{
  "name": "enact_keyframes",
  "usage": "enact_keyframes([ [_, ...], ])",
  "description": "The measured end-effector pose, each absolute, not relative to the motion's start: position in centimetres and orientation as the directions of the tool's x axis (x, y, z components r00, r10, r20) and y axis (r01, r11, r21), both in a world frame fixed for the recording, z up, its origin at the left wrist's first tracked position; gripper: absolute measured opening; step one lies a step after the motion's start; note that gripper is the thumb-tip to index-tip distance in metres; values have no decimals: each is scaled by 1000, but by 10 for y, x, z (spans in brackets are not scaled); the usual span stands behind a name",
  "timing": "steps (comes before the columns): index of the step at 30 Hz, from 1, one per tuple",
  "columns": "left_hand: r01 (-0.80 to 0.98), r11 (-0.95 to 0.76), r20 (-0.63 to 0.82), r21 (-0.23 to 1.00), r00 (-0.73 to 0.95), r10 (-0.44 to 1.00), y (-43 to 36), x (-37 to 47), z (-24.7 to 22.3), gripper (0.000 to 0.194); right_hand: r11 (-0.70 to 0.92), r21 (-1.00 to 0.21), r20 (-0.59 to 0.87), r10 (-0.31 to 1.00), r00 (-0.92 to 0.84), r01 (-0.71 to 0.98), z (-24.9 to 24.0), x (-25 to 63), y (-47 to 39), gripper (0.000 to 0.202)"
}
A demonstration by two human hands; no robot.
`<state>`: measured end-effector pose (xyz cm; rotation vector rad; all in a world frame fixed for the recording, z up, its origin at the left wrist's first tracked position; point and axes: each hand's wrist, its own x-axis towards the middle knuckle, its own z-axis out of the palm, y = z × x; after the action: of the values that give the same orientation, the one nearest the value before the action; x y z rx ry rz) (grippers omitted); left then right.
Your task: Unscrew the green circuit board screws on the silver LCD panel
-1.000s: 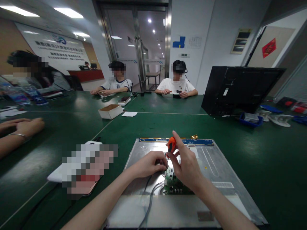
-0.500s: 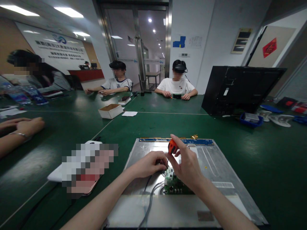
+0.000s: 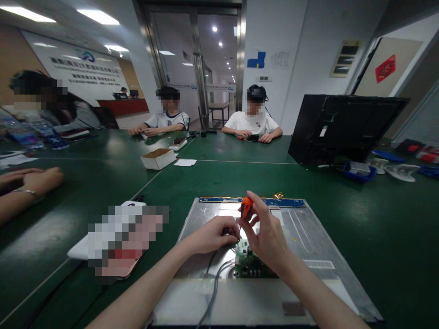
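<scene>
My right hand (image 3: 269, 233) grips an orange and black screwdriver (image 3: 246, 209) by its handle, held upright with the shaft pointing down. Close beside its lower end, my left hand (image 3: 219, 234) is closed, fingertips pinched at the edge of a green circuit board (image 3: 245, 262); what they hold is hidden. The board lies on a metal display panel (image 3: 291, 256), and my right hand covers part of it. Grey cables (image 3: 215, 292) run from the board's left side toward me. Along the panel's far edge sits a blue circuit strip (image 3: 291, 203).
Left of the panel lie a white object (image 3: 80, 246) and a pink phone-like object (image 3: 132, 265), both blurred out. A small open box (image 3: 158, 160) stands farther back. A black monitor (image 3: 343, 130) is at the right. Another person's hands (image 3: 43, 183) rest at the left; others sit across.
The screwdriver handle has turned slightly in my right hand, and the fingers on it have shifted. My left hand stays in place. Across the table, a person's hands have moved a little.
</scene>
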<state>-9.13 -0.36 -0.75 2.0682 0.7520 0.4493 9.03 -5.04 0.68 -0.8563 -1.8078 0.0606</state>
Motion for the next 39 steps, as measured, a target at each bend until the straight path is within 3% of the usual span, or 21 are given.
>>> enact_keyframes([
  [21, 383, -447, 21, 809, 740, 672, -5, -92, -2, 5, 681, -461, 718, 663, -212, 568, 13, 94, -51, 60],
  [28, 362, -458, 20, 812, 767, 641, -1, -93, -7, 14, 686, -465, 711, 666, -225, 560, 16, 94, -51, 61],
  [39, 350, -424, 20, 835, 751, 660, -3, -91, -4, 7, 695, -455, 727, 651, -219, 558, 13, 95, -51, 62],
])
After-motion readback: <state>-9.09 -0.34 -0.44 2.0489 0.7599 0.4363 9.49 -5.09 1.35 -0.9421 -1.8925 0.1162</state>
